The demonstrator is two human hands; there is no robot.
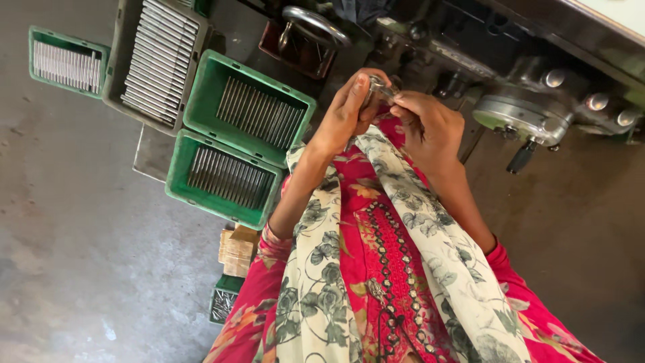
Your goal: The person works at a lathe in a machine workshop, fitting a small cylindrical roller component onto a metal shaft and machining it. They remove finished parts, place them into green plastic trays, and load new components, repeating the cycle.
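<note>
Both forearms reach forward from red floral sleeves and meet in front of the person's chest, just short of the dark machine [537,87]. The left hand [346,111] is raised with the wrist bent and the fingers curled up around a small shiny metal part [377,87], thumb pressed along its side. The right hand [430,124] comes in from the other side, knuckles up, its fingertips pinched narrowly on the same part, so the piece sits gripped between the two hands. A cream scarf with a grey leaf print hangs down over the red dress below them.

On the concrete floor [74,222] to the left stand crates of thin metal rods laid side by side. Two green plastic crates [238,141] sit touching, one behind the other, closest to the left forearm. A grey crate [158,60] stands beyond them, and a smaller green crate [67,64] lies near the floor's far left edge. A small cardboard box [236,250] rests beside the left sleeve, just past the nearer green crate's corner.
</note>
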